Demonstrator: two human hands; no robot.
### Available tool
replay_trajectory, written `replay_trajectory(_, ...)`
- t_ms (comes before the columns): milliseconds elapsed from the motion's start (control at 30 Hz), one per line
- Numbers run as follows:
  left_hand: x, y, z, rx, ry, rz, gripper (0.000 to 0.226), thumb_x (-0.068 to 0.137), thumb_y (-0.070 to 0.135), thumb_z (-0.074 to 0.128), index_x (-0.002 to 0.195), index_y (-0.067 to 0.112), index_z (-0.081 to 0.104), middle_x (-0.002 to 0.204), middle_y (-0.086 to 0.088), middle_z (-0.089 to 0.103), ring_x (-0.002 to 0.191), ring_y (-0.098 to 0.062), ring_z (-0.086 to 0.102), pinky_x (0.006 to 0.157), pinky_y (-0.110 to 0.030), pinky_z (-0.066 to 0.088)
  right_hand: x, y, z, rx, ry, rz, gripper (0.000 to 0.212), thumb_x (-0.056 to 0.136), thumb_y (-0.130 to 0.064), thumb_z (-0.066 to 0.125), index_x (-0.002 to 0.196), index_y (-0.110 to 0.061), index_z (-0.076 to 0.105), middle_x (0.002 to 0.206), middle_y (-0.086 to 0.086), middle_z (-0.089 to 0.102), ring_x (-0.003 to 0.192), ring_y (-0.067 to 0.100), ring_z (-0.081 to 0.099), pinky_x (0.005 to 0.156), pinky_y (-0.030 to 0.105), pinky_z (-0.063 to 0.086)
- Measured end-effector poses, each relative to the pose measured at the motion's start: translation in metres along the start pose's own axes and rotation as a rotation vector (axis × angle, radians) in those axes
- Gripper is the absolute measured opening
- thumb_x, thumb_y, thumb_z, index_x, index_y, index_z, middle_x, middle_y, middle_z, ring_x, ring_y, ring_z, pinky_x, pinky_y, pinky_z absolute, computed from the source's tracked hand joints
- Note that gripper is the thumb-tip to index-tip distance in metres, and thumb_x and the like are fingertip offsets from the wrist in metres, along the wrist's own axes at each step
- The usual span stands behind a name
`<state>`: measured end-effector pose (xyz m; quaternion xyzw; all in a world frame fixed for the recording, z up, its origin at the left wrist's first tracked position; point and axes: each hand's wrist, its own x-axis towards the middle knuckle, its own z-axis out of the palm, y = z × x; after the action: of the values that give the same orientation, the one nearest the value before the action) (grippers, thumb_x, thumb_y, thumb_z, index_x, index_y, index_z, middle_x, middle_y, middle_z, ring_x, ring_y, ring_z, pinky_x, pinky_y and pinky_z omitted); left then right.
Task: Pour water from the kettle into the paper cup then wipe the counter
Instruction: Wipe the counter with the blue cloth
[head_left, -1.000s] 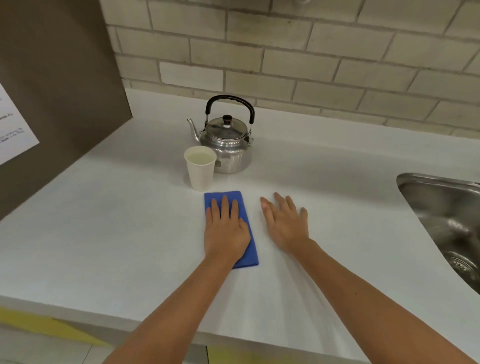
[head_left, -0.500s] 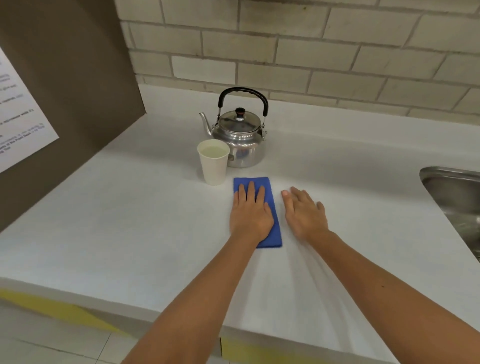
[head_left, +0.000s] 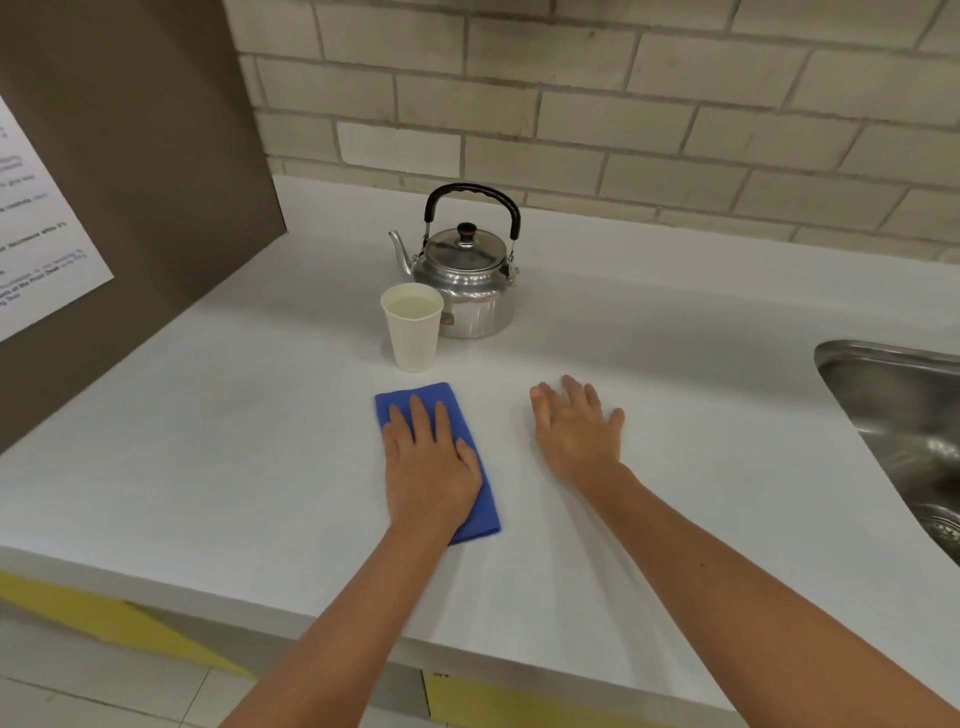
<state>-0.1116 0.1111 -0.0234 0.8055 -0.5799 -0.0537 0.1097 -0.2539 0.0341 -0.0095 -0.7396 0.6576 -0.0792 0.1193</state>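
We read the pour as done: the white paper cup (head_left: 413, 326) stands filled nearly to its rim, just in front of the polished metal kettle with the black handle (head_left: 469, 273), both upright on the white laminate counter (head_left: 208, 441). Wiping is the step in hand.

Risk: the folded blue cloth (head_left: 480, 499) lies just short of the cup's base. A forward stroke could push the cloth edge into the cup and tip it, since a light paper cup this full would likely slop easily. Sideways strokes look safer.

Our left hand (head_left: 428, 467) lies flat on the cloth, fingers (head_left: 418, 415) extended and slightly parted, pressing rather than pinching; the cloth shows beyond the fingertips and along the thumb side. Our right hand (head_left: 579, 434) rests palm-down on bare counter, well right of the cloth, fingers loosely spread, holding nothing. The steel sink (head_left: 893, 410) sits far right.
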Motion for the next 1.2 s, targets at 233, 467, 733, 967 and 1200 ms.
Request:
replay_trajectory(233, 0.075, 0.068, 0.017, -0.026, -0.094, 0.188, 0.054, 0.098, 0.033, 0.016, 0.147, 0.015, 0.004, 0.159, -0.013, 0.0, 0.145, -0.032, -0.004, 0.12, -0.042, -0.003, 0.004, 0.028, -0.007, 0.141, -0.039, 0.008, 0.053, 0.097, -0.045, 0.011, 0.142, -0.025, 0.029, 0.156, 0.001, 0.022, 0.145, 0.02, 0.011, 0.116, 0.048, 0.007)
replay_trajectory(467, 0.051, 0.041, 0.012, -0.157, -0.11, 0.275, 0.049, 0.098, 0.035, 0.02, 0.146, 0.03, 0.014, 0.159, -0.009, -0.001, 0.146, -0.027, -0.005, 0.119, -0.037, -0.003, 0.006, 0.015, -0.006, 0.116, 0.005, 0.049, 0.052, 0.097, -0.045, 0.011, 0.137, -0.025, 0.037, 0.153, 0.006, 0.027, 0.141, 0.026, 0.016, 0.113, 0.054, 0.012)
replay_trajectory(733, -0.003, -0.089, -0.021, -0.134, 0.008, 0.077, 0.049, 0.096, 0.039, 0.03, 0.144, 0.035, 0.023, 0.159, -0.006, 0.01, 0.145, -0.025, 0.008, 0.118, -0.037, 0.009, -0.003, -0.035, 0.019, -0.017, -0.015, -0.151, 0.048, 0.097, -0.046, 0.015, 0.141, -0.032, 0.028, 0.156, 0.002, 0.018, 0.143, 0.029, 0.007, 0.116, 0.051, 0.008)
replay_trajectory(967, 0.065, -0.147, -0.028, -0.087, 0.034, 0.023, 0.05, 0.096, 0.037, 0.03, 0.145, 0.031, 0.021, 0.157, -0.012, 0.015, 0.144, -0.031, 0.011, 0.118, -0.043, 0.012, -0.002, -0.032, 0.024, -0.021, 0.101, -0.198, 0.044, 0.096, -0.042, 0.024, 0.137, -0.031, 0.038, 0.15, 0.002, 0.032, 0.14, 0.026, 0.019, 0.114, 0.049, 0.016)
replay_trajectory(1200, 0.152, -0.162, -0.031, 0.001, 0.071, 0.074, 0.049, 0.095, 0.027, 0.037, 0.143, 0.021, 0.03, 0.151, -0.023, 0.025, 0.135, -0.042, 0.025, 0.113, -0.049, 0.021, 0.001, -0.028, 0.03, 0.022, 0.116, -0.18, 0.045, 0.096, -0.045, 0.027, 0.138, -0.034, 0.037, 0.152, -0.001, 0.028, 0.142, 0.023, 0.015, 0.116, 0.046, 0.009)
